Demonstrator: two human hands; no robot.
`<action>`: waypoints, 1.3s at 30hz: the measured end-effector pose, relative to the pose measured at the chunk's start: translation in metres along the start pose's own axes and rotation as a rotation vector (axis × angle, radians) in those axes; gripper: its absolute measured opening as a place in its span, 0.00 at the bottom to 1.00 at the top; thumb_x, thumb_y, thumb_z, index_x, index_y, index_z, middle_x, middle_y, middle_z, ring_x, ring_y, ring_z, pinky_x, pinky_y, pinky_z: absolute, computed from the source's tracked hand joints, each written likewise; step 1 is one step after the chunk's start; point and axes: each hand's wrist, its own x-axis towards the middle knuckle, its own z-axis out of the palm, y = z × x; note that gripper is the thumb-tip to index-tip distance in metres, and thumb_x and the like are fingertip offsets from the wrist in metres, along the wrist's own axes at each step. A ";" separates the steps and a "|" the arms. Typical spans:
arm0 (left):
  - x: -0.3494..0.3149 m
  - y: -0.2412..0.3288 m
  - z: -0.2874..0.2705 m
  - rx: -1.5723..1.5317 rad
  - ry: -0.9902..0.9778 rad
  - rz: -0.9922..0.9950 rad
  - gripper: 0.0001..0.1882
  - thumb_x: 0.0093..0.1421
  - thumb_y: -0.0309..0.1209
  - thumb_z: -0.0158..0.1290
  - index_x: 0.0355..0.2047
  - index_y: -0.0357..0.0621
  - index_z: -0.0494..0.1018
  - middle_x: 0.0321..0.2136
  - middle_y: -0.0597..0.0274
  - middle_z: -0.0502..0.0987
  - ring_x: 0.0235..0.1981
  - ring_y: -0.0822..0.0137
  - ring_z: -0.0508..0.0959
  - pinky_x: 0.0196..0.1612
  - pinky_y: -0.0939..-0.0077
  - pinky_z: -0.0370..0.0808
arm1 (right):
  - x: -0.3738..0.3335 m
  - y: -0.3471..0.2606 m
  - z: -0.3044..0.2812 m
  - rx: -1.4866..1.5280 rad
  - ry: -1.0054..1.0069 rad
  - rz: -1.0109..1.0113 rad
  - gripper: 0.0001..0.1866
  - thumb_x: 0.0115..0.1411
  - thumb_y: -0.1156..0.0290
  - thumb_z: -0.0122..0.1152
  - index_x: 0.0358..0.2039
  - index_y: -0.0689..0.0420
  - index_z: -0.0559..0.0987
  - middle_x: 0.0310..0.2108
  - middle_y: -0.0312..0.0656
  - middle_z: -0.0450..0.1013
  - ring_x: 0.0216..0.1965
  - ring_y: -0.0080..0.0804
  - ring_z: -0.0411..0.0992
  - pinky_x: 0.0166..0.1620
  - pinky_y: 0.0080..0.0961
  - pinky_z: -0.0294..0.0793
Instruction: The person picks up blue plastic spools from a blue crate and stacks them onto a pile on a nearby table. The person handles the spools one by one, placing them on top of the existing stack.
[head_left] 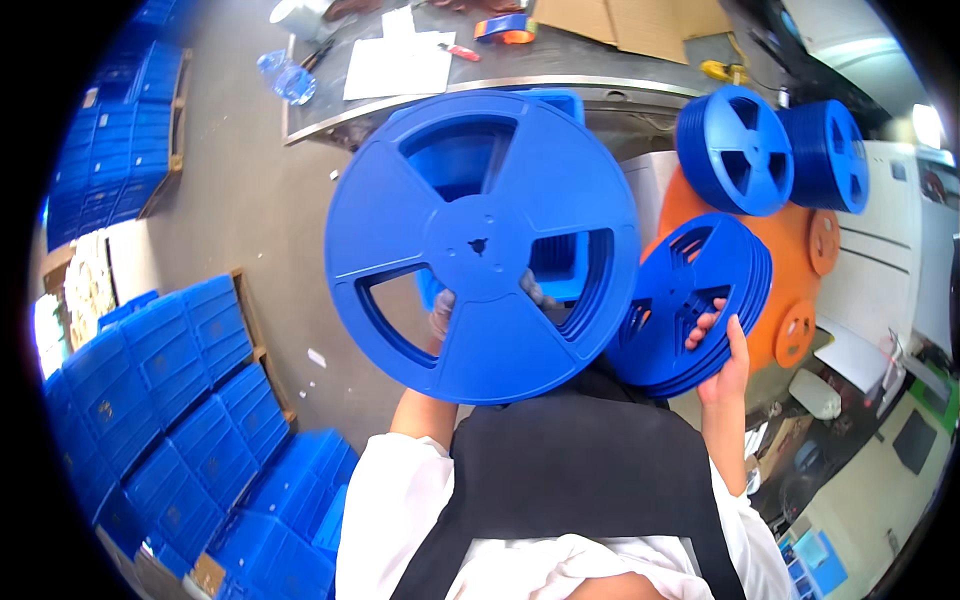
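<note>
A large blue plastic reel with three cut-out windows faces me in front of my chest, with more reel rims stacked behind it. Most of my left hand is behind this stack; part shows through the lower left window, and greyish fingertips show through the right one, gripping it. On the right, my right hand is closed around a smaller tilted stack of blue reels, fingers reaching into a window and thumb along the rim. Behind the large reel, a blue plastic crate is partly hidden.
Two upright stacks of blue reels stand at the right beside an orange surface. A dark workbench with paper, tape and cardboard lies ahead. Stacked blue crates on pallets line the left, and a plastic bottle is far left.
</note>
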 end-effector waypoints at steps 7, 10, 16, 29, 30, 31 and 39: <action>0.006 -0.007 -0.026 0.083 0.299 -0.059 0.35 0.57 0.52 0.58 0.57 0.40 0.66 0.46 0.49 0.74 0.51 0.51 0.75 0.57 0.53 0.72 | 0.032 0.007 -0.017 -0.072 -0.068 0.108 0.19 0.66 0.61 0.51 0.53 0.58 0.68 0.32 0.43 0.75 0.30 0.30 0.75 0.34 0.26 0.76; 0.017 0.007 -0.072 -0.015 0.518 -0.156 0.32 0.57 0.42 0.60 0.57 0.37 0.66 0.51 0.46 0.73 0.49 0.53 0.77 0.56 0.56 0.74 | 0.037 0.008 -0.014 -0.132 -0.062 0.132 0.21 0.63 0.62 0.56 0.52 0.60 0.68 0.32 0.46 0.76 0.30 0.33 0.77 0.35 0.29 0.77; 0.103 0.015 -0.224 1.046 0.910 -0.081 0.33 0.57 0.37 0.61 0.60 0.39 0.63 0.55 0.49 0.71 0.52 0.54 0.74 0.60 0.60 0.69 | 0.042 0.005 -0.027 -0.263 -0.099 0.225 0.27 0.60 0.62 0.59 0.54 0.64 0.66 0.34 0.49 0.76 0.33 0.35 0.77 0.39 0.30 0.77; 0.230 -0.023 -0.309 2.707 0.178 -0.905 0.34 0.58 0.40 0.58 0.63 0.47 0.61 0.60 0.54 0.65 0.59 0.55 0.66 0.63 0.53 0.59 | 0.056 0.016 -0.067 -0.214 -0.011 0.313 0.30 0.58 0.61 0.63 0.55 0.64 0.65 0.35 0.49 0.76 0.34 0.36 0.77 0.41 0.30 0.77; 0.232 -0.026 -0.314 2.915 -0.063 -0.990 0.34 0.59 0.40 0.57 0.63 0.47 0.61 0.61 0.54 0.65 0.60 0.55 0.65 0.64 0.52 0.59 | 0.056 0.017 -0.070 -0.206 0.000 0.314 0.30 0.58 0.61 0.63 0.55 0.64 0.65 0.35 0.49 0.76 0.34 0.36 0.77 0.41 0.31 0.77; 0.238 -0.027 -0.318 3.093 -0.308 -1.036 0.34 0.59 0.40 0.57 0.63 0.48 0.60 0.61 0.55 0.64 0.60 0.55 0.64 0.64 0.52 0.58 | 0.057 0.018 -0.072 -0.201 0.005 0.310 0.30 0.58 0.61 0.63 0.55 0.64 0.65 0.35 0.49 0.76 0.34 0.36 0.77 0.41 0.31 0.77; 0.248 -0.033 -0.335 3.653 -1.409 -0.767 0.34 0.60 0.41 0.55 0.65 0.53 0.59 0.64 0.58 0.61 0.64 0.55 0.59 0.66 0.47 0.52 | 0.051 0.026 -0.079 -0.187 0.043 0.297 0.28 0.59 0.65 0.62 0.55 0.65 0.65 0.39 0.48 0.75 0.37 0.37 0.77 0.45 0.33 0.76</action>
